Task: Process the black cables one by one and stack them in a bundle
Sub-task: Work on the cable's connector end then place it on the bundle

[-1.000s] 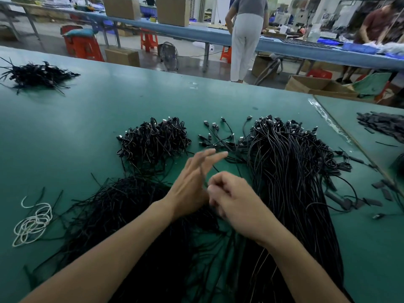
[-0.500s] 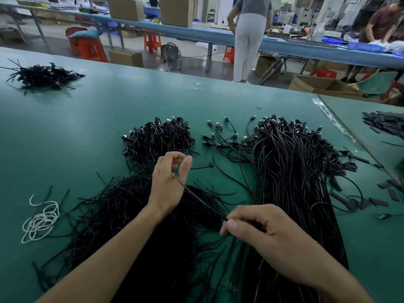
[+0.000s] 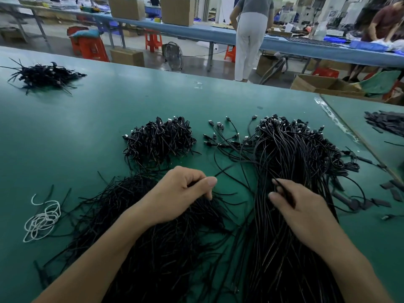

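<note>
Your left hand (image 3: 177,193) pinches one black cable (image 3: 223,171); your right hand (image 3: 303,213), apart from it, grips a strand (image 3: 286,195) of the long cable pile (image 3: 284,154). The coiled bundle (image 3: 159,138) lies just beyond, with bare green table (image 3: 76,127) to its left.

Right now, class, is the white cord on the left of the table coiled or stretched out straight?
Coiled: the white cord lies in loose overlapping loops on the green table, one end hooking free at the top.

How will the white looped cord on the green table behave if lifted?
The thin white looped cord is probably floppy: its loops lie slack and uneven. Likely light, being so thin. It may snag neighbouring loose black strands.
</note>
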